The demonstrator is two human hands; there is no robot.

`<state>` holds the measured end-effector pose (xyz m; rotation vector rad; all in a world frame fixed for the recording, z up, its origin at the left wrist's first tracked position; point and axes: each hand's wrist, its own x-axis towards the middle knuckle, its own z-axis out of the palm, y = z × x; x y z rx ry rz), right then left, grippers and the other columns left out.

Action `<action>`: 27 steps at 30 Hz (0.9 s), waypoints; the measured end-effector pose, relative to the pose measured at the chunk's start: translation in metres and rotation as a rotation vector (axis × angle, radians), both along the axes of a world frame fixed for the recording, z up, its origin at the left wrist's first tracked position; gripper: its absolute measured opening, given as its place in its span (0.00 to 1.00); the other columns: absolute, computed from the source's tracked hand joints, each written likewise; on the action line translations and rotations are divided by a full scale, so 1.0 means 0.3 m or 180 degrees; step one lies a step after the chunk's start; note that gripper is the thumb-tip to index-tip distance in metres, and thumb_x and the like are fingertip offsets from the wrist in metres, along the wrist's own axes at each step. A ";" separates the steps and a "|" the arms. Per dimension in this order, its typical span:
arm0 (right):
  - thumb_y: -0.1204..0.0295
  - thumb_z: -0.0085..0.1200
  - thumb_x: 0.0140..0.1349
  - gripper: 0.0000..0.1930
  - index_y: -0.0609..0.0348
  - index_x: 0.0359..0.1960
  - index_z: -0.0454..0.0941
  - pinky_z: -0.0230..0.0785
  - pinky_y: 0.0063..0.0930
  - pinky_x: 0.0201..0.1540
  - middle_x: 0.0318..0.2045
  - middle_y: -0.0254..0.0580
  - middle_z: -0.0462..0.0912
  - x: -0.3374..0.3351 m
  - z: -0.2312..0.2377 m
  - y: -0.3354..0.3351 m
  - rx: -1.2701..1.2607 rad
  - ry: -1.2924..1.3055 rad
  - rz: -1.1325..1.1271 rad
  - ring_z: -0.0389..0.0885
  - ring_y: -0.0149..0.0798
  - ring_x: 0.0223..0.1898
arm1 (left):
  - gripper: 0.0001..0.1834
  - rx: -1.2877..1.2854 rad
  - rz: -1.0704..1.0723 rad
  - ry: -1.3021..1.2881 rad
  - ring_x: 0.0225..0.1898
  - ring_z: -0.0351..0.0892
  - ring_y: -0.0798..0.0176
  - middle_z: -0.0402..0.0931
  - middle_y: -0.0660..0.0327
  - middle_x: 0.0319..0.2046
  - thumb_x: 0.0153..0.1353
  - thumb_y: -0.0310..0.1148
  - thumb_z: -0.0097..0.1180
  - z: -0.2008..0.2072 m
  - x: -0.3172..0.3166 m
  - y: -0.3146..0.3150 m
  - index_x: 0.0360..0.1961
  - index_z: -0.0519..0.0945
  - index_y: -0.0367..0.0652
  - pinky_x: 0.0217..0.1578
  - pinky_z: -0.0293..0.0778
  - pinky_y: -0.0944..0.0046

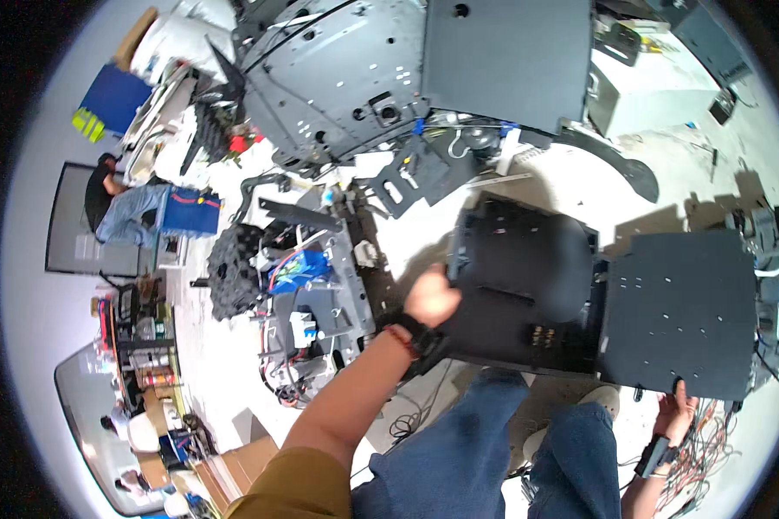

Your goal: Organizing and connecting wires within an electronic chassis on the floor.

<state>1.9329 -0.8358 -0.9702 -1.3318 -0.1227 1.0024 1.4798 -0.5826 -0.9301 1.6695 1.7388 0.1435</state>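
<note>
Above my knees is a black open shallow case [502,337] with a dark rounded part inside it and small gold-coloured contacts near its front. My left hand [433,296] is closed at the case's left edge, slightly blurred, with its fingertips partly hidden. To the right, a flat dark grey panel [679,311] with small slots and holes adjoins the case; whether the two are joined I cannot tell. My right hand [677,413] grips the panel's front edge, fingertips on its upper face.
Large grey metal panels [506,60] stand at the far side. A metal frame with wires [346,294] and a black lumpy object [234,270] lie on the left. Loose cables [705,458] spread at the lower right. Another person [112,203] sits far left.
</note>
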 end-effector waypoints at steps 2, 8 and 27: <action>0.75 0.52 0.60 0.12 0.50 0.46 0.74 0.74 0.29 0.38 0.42 0.36 0.79 0.077 -0.044 -0.030 0.0006 0.0082 -0.0099 0.78 0.33 0.41 | 0.23 0.0038 0.0116 0.0054 0.40 0.74 0.39 0.75 0.39 0.34 0.42 0.27 0.51 -0.009 0.066 0.019 0.43 0.70 0.29 0.40 0.70 0.53; 0.72 0.54 0.59 0.12 0.50 0.45 0.72 0.70 0.29 0.43 0.44 0.35 0.77 0.132 -0.062 -0.122 -0.0071 -0.0111 -0.0621 0.76 0.34 0.45 | 0.20 0.0070 -0.0055 -0.0159 0.44 0.71 0.38 0.72 0.36 0.39 0.47 0.27 0.50 -0.115 0.197 0.073 0.43 0.70 0.28 0.45 0.67 0.52; 0.78 0.44 0.63 0.13 0.51 0.49 0.70 0.75 0.36 0.43 0.41 0.37 0.76 0.084 -0.112 -0.098 0.0062 0.0360 -0.0617 0.78 0.39 0.41 | 0.19 -0.0585 -0.0327 0.0108 0.35 0.77 0.59 0.77 0.54 0.35 0.45 0.16 0.48 -0.575 0.054 0.103 0.43 0.73 0.31 0.37 0.71 0.64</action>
